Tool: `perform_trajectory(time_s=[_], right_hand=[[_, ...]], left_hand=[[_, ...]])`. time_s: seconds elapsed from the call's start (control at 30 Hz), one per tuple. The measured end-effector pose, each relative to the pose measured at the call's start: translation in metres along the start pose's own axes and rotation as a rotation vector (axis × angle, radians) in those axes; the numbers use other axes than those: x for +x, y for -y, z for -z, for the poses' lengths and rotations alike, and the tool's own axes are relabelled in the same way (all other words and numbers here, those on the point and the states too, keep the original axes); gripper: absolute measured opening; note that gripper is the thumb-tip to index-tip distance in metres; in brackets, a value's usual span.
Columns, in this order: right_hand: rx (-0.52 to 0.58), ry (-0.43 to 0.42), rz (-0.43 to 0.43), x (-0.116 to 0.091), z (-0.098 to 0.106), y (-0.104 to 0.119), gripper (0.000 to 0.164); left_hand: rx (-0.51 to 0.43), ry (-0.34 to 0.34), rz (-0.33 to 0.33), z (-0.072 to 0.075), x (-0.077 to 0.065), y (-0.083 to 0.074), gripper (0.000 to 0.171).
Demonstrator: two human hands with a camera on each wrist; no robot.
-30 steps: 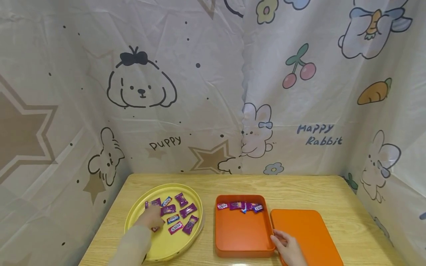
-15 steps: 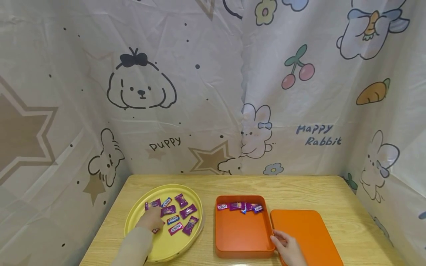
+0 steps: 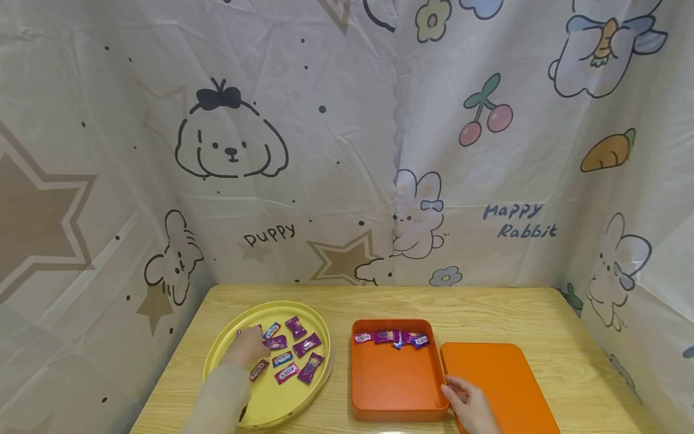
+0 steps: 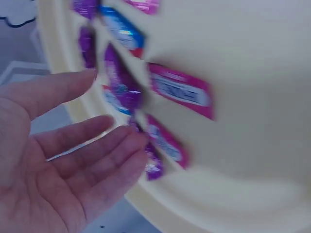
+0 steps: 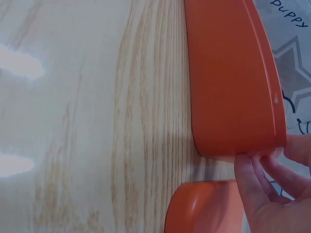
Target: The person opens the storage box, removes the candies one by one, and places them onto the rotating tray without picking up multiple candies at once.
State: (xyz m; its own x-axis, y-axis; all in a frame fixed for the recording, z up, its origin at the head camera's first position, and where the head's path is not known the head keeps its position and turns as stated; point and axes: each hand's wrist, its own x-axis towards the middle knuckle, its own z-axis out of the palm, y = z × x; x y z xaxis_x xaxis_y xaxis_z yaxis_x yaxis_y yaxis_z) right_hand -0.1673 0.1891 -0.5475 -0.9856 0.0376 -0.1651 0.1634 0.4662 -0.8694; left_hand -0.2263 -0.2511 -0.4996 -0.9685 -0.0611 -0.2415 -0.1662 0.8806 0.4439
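Note:
My left hand (image 3: 246, 348) is over the left part of a round yellow tray (image 3: 271, 407) that holds several wrapped candies. In the left wrist view its fingers are loosely bent, thumb apart, with no candy seen between them. Close to the fingertips lie a purple candy (image 4: 121, 80) and a pink-wrapped candy (image 4: 166, 141). In the head view the hand partly covers a purple candy at the tray's far left. My right hand (image 3: 469, 402) holds the near right corner of an open orange box (image 3: 398, 386), fingers and thumb bent about its wall. Inside, a row of candies (image 3: 386, 336) lies along the far wall.
A flat orange lid (image 3: 496, 374) lies on the wooden table (image 3: 488, 307) to the right of the box. Behind the table hangs a printed cloth (image 3: 336, 150), which also lines both sides.
My left hand has moved slightly away from me across the tray, uncovering a dark red candy near its wrist. My right hand stays at the box corner.

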Motion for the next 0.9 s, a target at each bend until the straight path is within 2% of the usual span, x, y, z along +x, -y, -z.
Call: perform_trajectory(time_s=[0.07,0.17,0.27,0.37,0.5,0.7,0.8,0.9], right_hand=[[0.002,-0.001,0.004,0.000,0.000,0.000,0.044],[0.008,-0.003,0.009,0.000,0.000,-0.001,0.045],[0.014,-0.007,0.016,0.000,0.000,-0.002,0.044],[0.017,-0.012,0.021,0.000,0.000,-0.002,0.043],[0.017,-0.016,0.029,-0.001,0.000,-0.002,0.042],[0.023,-0.017,0.023,-0.001,0.000,-0.001,0.040],[0.029,-0.006,0.001,0.000,0.000,-0.001,0.042],[0.025,0.005,-0.012,0.000,0.000,0.000,0.044]], left_hand=[[0.013,-0.039,-0.035,0.004,0.002,-0.009,0.052],[0.095,-0.117,-0.149,0.005,0.006,-0.025,0.072],[0.180,-0.200,-0.271,0.001,0.010,-0.040,0.078],[0.223,-0.242,-0.349,-0.008,0.017,-0.056,0.079],[0.217,-0.231,-0.422,-0.021,0.023,-0.083,0.078],[0.233,-0.243,-0.614,-0.044,0.028,-0.126,0.073],[0.271,-0.203,-0.647,-0.056,0.029,-0.148,0.074],[0.352,-0.149,-0.635,-0.068,0.030,-0.170,0.073]])
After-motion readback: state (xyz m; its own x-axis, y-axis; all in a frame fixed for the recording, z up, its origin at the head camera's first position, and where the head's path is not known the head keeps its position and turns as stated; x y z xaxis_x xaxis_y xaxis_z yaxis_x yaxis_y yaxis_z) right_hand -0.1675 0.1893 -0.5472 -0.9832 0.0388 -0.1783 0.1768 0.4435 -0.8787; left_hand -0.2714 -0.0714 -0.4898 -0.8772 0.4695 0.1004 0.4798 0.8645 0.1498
